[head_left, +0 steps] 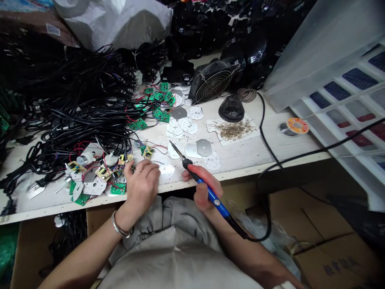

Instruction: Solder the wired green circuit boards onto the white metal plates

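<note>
A blue-handled soldering iron [218, 204] is held in my right hand [207, 188], its metal tip pointing up and left over the worktop. My left hand [142, 180] rests at the bench's front edge with its fingers curled; the fingertips are hidden, so what they hold, if anything, does not show. Beside its thumb lie small yellowish circuit boards [104, 172] with wires and white round parts. Another small board [147, 151] sits just beyond its knuckles. Between my hands is a shiny metal plate [167, 171]. More thin metal plates [204, 148] lie beyond the iron's tip.
Bundled black cables [87, 112] and green circuit boards [162, 115] cover the left and back. A fan [213, 82], an iron stand [231, 109], a debris-covered pad [237, 130] and a solder spool [296, 126] stand right. The iron's cord [309, 152] crosses the front edge near plastic drawers [343, 108].
</note>
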A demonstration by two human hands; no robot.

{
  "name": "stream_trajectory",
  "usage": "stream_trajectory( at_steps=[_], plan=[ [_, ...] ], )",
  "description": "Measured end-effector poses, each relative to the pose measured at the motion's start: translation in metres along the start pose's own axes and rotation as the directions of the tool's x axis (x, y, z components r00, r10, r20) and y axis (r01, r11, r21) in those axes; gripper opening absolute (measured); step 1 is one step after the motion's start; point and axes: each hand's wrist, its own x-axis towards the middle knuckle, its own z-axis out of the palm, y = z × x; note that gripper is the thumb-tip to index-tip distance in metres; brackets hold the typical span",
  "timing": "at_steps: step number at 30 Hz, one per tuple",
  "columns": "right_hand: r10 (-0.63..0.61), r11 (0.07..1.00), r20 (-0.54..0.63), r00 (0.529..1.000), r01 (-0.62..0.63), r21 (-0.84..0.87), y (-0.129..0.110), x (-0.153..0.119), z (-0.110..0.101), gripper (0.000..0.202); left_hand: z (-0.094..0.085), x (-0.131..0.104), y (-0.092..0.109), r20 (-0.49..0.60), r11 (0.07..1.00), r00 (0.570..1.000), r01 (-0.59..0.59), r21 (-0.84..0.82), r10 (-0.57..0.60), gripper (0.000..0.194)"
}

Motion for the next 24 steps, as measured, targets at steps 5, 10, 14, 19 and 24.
stream_trajectory(
  at_steps=[5,10,14,19,24],
  plan=[
    [0.11,0.993,-0.084,0.99,-0.107,0.044,-0.002,-0.005,-0.005,0.026,-0.001,0.002,-0.001,0.039,0.994,0.997,0.069,-0.082,-0.066,0.015],
    [0.36,0.925,-0.14,0.922,-0.333,0.183,-0.004,-0.011,0.002,0.029,-0.008,0.005,-0.006,-0.009,1.0,1.0,0.027,0.0,-0.027,0.011],
    [0.403,0.906,-0.115,0.908,-0.378,0.188,-0.004,-0.01,0.003,0.028,-0.01,0.006,-0.006,-0.011,0.995,0.999,-0.032,0.098,0.033,0.012],
    [0.363,0.929,-0.085,0.928,-0.354,0.105,-0.004,-0.008,-0.002,0.029,-0.01,0.004,-0.01,0.031,0.99,0.996,-0.086,0.107,0.083,0.011],
    [0.393,0.916,-0.095,0.915,-0.379,0.132,-0.006,-0.007,-0.001,0.029,-0.011,0.003,-0.026,0.159,0.977,0.966,-0.211,0.037,0.203,0.012]
  ],
)
